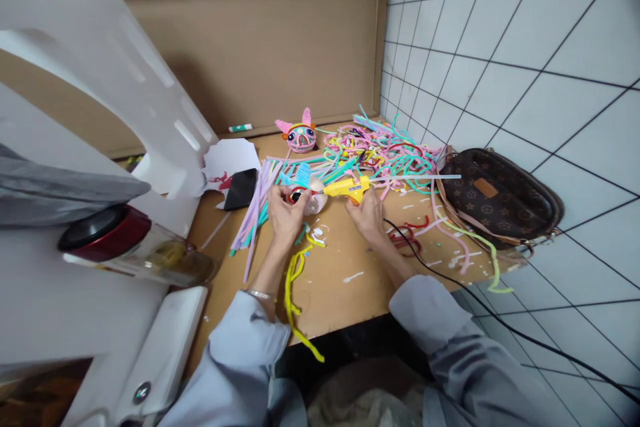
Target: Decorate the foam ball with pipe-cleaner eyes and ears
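Observation:
My right hand (pixel 367 213) is wrapped round the grip of a yellow hot glue gun (pixel 347 188). A long pale glue stick (pixel 415 177) juts from its back end toward the right. The gun's nozzle points left and meets a small craft piece (pixel 315 203), white and pinkish with red and black parts. My left hand (pixel 286 210) pinches that piece at its left side, so part of it is hidden by the fingers. Just behind it lies a bright blue fuzzy tuft (pixel 301 175); I cannot tell whether the two are joined.
A pink-eared craft head (pixel 301 137) stands behind, beside a tangle of coloured pipe cleaners (pixel 385 147). Straight lilac stems (pixel 257 213) and a phone (pixel 241 189) lie left. A brown handbag (pixel 500 197) sits right. The black cord (pixel 450 272) crosses the table's right side. Yellow stems (pixel 295 280) hang over the front edge.

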A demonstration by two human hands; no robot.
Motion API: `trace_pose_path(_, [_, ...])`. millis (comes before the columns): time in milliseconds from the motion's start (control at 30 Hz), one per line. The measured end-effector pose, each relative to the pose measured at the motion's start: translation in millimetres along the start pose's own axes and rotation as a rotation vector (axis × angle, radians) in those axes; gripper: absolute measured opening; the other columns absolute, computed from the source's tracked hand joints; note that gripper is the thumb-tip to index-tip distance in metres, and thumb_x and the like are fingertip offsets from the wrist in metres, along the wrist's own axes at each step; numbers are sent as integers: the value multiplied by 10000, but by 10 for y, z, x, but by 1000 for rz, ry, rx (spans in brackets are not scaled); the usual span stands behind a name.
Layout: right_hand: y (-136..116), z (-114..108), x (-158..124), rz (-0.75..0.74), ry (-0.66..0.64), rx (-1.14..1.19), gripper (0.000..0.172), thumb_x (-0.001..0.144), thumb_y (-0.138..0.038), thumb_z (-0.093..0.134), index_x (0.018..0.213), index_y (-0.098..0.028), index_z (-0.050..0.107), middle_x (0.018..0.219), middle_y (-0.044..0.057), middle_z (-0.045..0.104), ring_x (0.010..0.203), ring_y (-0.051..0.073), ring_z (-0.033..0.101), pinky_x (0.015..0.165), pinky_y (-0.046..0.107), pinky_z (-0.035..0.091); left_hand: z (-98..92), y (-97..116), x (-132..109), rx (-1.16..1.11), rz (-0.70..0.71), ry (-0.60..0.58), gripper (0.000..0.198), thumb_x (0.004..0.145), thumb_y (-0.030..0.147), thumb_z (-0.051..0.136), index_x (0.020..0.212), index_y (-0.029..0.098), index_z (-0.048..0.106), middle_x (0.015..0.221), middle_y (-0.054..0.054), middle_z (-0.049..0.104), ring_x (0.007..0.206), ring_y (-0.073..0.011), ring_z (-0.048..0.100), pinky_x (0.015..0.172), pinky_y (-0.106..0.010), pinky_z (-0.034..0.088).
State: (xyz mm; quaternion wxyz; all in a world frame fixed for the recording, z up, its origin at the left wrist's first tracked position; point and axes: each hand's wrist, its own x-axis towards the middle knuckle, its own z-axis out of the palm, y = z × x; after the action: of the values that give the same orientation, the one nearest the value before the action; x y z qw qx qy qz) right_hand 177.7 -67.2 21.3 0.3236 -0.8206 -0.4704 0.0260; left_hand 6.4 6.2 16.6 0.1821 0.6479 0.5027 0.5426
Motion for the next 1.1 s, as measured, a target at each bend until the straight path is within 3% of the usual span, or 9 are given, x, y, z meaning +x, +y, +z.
trace_pose_path(300, [-25,-75,-2,41,-74,38,375,844,-281,552,1170,-97,577,1038,178,742,972,312,697,763,329,489,26,-76,19,-20,7,-1,382,736,416,767,836,243,441,875,-2,532,861,-203,545,850,-360,438])
trace_pose_path(467, [7,-29,-1,4,-27,34,329,843,-276,541,1131,-126,593,984,155,741,934,298,689,753,330,492,20,-74,15,-10,3,-12,373,740,409,764,844,238,450,874,2,541,859,-201,553,845,-355,443])
trace_pose_path(800, [19,-35,-12,-1,-53,10,333,860,-278,543,1150,-118,587,985,164,747,932,308,696,758,339,495,20,-55,16,-3,-2,-1,378,728,388,775,831,237,445,866,11,525,839,-193,545,835,-349,444])
trace_pose_path(1100, [-9,-104,-31,73,-46,67,433,845,-307,593,1226,-102,577,1060,172,753,997,316,707,821,341,513,25,-40,10,25,-10,-3,395,713,410,788,815,235,449,854,12,519,819,-192,526,800,-343,422])
